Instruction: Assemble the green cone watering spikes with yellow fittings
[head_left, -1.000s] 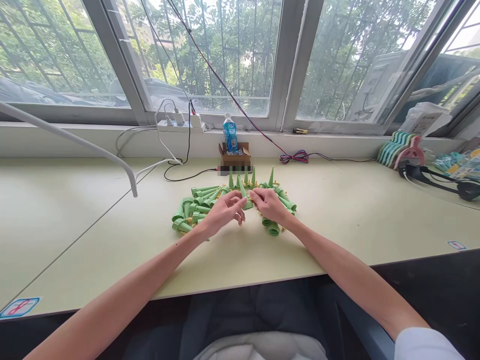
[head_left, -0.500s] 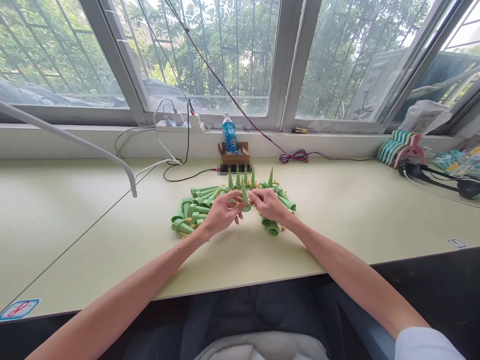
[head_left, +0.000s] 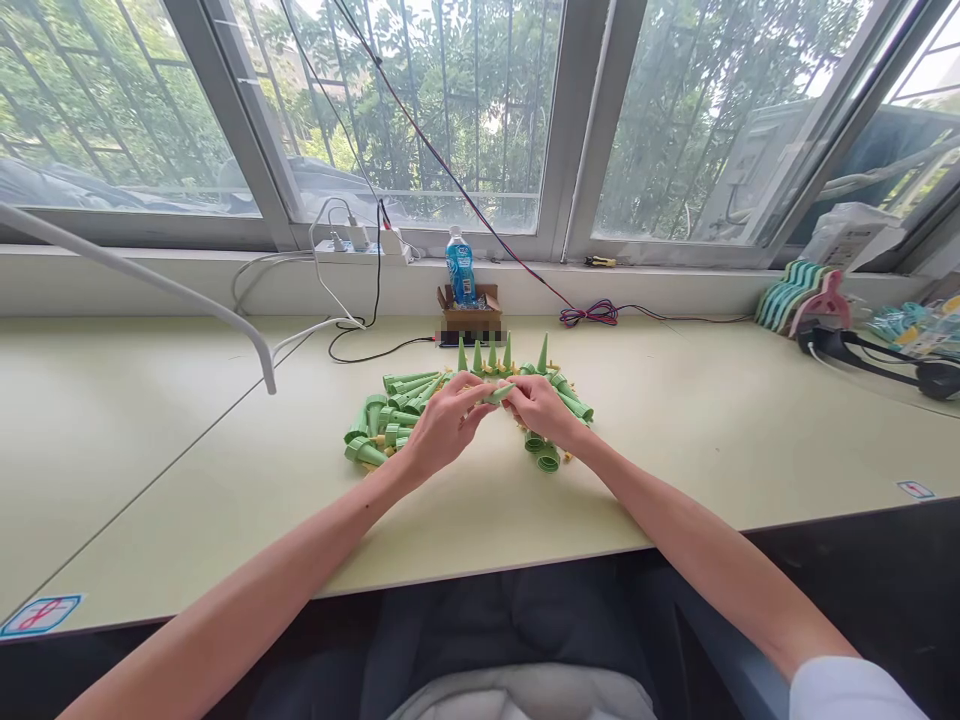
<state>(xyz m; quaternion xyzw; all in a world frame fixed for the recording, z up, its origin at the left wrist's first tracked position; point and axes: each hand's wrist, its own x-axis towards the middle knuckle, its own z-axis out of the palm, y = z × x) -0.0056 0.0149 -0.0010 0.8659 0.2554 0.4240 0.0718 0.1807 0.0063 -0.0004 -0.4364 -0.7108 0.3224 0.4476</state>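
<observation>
- Green cone (head_left: pixel 501 395): middle of the frame, tipped over.
- Left hand (head_left: pixel 454 412): fingers pinch the cone.
- Right hand (head_left: pixel 541 410): fingers curled; can't tell what it holds.

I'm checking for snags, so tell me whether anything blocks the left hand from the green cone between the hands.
Nothing visible does: the left hand holds the green cone directly. The right hand is close by the cone's pointed end, not between them.

Bright daylight comes from the window (head_left: pixel 442 110), beyond the grip of the left hand (head_left: pixel 448 415) and right hand (head_left: pixel 538 408); below it, shadows are soft, while wide-angle distortion slants the window frames (head_left: pixel 229 120).
</observation>
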